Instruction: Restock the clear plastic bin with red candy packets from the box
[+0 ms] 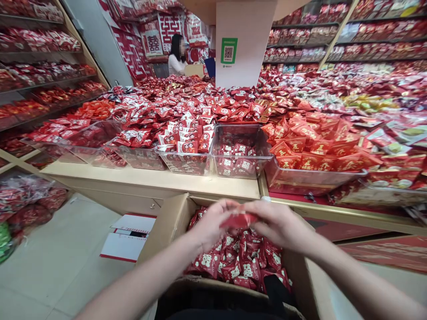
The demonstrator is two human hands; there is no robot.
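Over the box (167, 227), the left hand (212, 224) and right hand (279, 221) grip 1 red packet (238, 220), probably light, soft and slippery, best pinched at its ends.

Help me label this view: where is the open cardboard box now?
The open cardboard box is at the lower middle of the head view, beneath the left hand and right hand, before the pale counter.
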